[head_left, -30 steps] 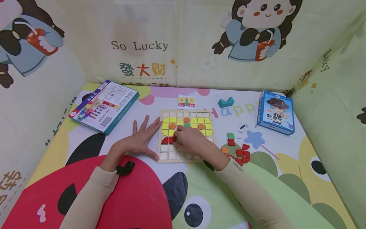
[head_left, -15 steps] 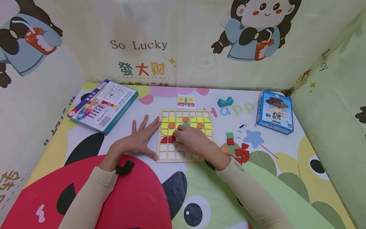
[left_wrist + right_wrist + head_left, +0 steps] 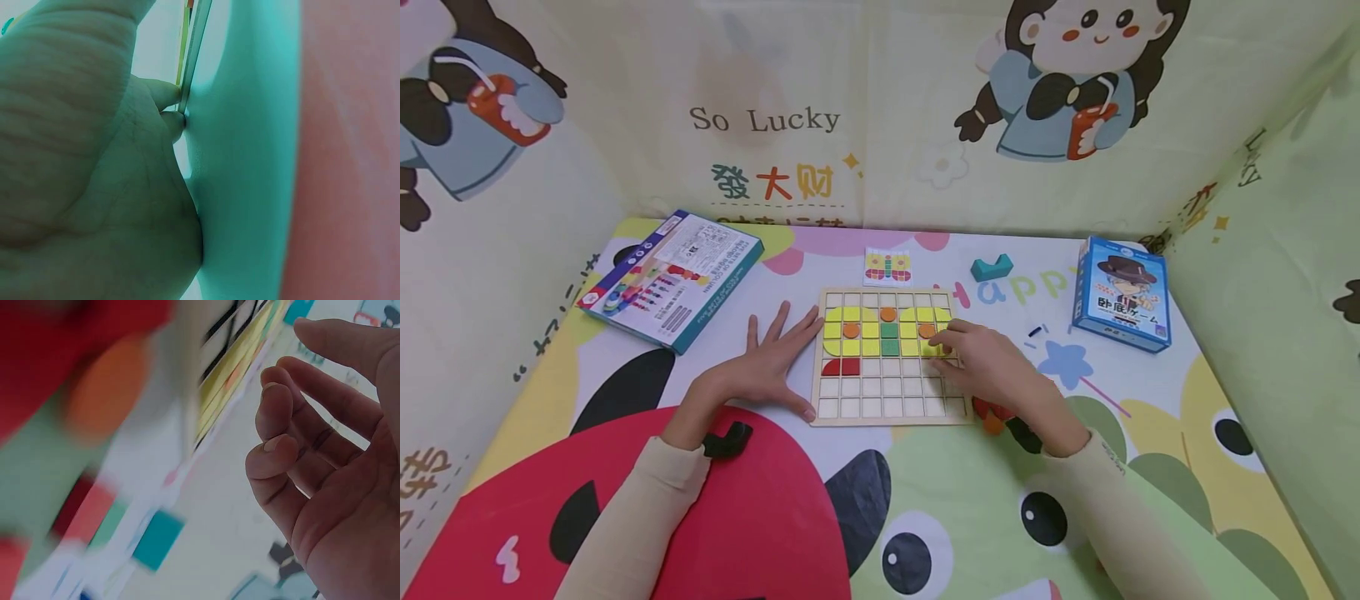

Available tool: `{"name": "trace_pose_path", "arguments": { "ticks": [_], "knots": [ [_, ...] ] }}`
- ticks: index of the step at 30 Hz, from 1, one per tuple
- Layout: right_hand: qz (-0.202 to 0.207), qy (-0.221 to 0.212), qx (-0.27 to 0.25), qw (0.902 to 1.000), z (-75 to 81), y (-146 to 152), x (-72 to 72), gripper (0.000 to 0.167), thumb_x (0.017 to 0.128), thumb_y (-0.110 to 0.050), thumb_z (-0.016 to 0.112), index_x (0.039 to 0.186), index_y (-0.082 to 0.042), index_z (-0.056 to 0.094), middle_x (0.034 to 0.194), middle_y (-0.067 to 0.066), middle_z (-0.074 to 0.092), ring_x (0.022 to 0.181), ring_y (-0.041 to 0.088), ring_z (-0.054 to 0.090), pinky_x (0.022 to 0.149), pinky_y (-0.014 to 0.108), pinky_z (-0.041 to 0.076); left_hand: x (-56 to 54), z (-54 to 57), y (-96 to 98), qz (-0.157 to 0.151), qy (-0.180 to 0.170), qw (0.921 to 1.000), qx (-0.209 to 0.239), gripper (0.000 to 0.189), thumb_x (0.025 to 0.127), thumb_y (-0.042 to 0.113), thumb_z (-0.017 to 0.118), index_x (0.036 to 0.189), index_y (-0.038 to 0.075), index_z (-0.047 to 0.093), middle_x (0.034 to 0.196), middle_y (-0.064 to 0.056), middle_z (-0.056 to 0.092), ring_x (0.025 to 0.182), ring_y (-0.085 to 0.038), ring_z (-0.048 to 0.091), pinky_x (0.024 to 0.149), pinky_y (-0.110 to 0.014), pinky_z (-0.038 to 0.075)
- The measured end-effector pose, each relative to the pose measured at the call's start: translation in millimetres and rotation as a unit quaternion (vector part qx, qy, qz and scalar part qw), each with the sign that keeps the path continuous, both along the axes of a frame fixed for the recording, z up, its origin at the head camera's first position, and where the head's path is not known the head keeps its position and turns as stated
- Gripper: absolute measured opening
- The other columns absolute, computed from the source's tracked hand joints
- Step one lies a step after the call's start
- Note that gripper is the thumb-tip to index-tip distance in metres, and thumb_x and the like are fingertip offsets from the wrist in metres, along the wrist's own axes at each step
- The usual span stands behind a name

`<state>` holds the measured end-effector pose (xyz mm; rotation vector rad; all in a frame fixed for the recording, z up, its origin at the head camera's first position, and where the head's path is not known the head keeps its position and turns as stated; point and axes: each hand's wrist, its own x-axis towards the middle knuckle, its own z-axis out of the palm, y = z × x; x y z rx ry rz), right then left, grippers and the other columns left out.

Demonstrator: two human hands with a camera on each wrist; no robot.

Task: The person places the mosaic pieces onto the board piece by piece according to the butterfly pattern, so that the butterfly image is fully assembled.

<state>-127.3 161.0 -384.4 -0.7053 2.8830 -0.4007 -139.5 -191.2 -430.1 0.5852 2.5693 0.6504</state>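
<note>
A wooden grid board (image 3: 880, 388) lies on the table, its upper rows filled with yellow tiles (image 3: 852, 315), several orange discs (image 3: 888, 314) and two green squares (image 3: 889, 340). Below them sit two red tiles (image 3: 849, 367) at the left. My left hand (image 3: 763, 362) rests with fingers spread, thumb and fingertips at the board's left edge. Over the board's right edge hovers my right hand (image 3: 985, 358); the right wrist view shows its loosely bent fingers (image 3: 275, 412) apart from the thumb, holding nothing. Loose red tiles (image 3: 982, 407) and an orange disc (image 3: 993, 425) are partly hidden beneath it.
A butterfly pattern card (image 3: 887, 267) lies behind the board. Further right are a teal notched block (image 3: 992, 267) and a blue game box (image 3: 1122, 296). A flat boxed game (image 3: 673, 279) lies at the back left. Printed cloth walls surround the table.
My right hand has left the red tiles and moved right to the board's right edge. A red square now shows beside the red rounded tile. My left hand has stayed put.
</note>
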Motion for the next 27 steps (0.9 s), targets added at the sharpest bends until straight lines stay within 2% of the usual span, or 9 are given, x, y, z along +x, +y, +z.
{"name": "trace_pose_path", "arguments": {
  "ticks": [4, 12, 19, 27],
  "knots": [
    [-0.023, -0.002, -0.002, 0.9997, -2.5, 34, 3.2, 0.032, 0.095, -0.027, 0.081, 0.122, -0.011, 0.077, 0.105, 0.004, 0.072, 0.083, 0.016, 0.062, 0.074, 0.03, 0.059, 0.1, -0.8, -0.5, 0.0, -0.001, 1.0, 0.002, 0.144, 0.062, 0.057, 0.096, 0.172, 0.021, 0.011, 0.182, -0.006, 0.0, 0.165, -0.042, -0.019, 0.12, -0.079, -0.022],
    [-0.024, 0.0, -0.011, 0.9997, -10.4, 88, 12.6, 0.028, 0.092, -0.023, 0.083, 0.115, -0.009, 0.079, 0.101, 0.006, 0.072, 0.08, 0.014, 0.06, 0.068, 0.028, 0.054, 1.3, -1.0, -0.6, 0.0, 0.0, 1.0, -0.002, 0.144, 0.062, 0.055, 0.096, 0.172, 0.021, 0.01, 0.182, -0.005, -0.001, 0.165, -0.041, -0.019, 0.12, -0.079, -0.021],
    [-0.033, -0.009, -0.008, 0.9994, -15.5, 101, 16.3, 0.025, 0.091, -0.022, 0.084, 0.111, -0.009, 0.078, 0.097, 0.004, 0.07, 0.082, 0.014, 0.059, 0.069, 0.028, 0.055, 0.1, -0.5, -0.7, 0.001, 0.001, 1.0, -0.004, 0.144, 0.062, 0.058, 0.096, 0.172, 0.022, 0.01, 0.182, -0.004, -0.001, 0.166, -0.041, -0.019, 0.12, -0.079, -0.021],
    [-0.046, -0.042, -0.012, 0.998, -16.2, 104, 17.2, 0.024, 0.092, -0.025, 0.084, 0.111, -0.011, 0.077, 0.097, 0.003, 0.069, 0.079, 0.013, 0.057, 0.063, 0.024, 0.051, 0.3, -1.0, 0.1, 0.002, 0.0, 1.0, -0.003, 0.144, 0.062, 0.058, 0.096, 0.172, 0.022, 0.011, 0.182, -0.004, -0.001, 0.166, -0.041, -0.019, 0.12, -0.079, -0.021]
  ]
}}
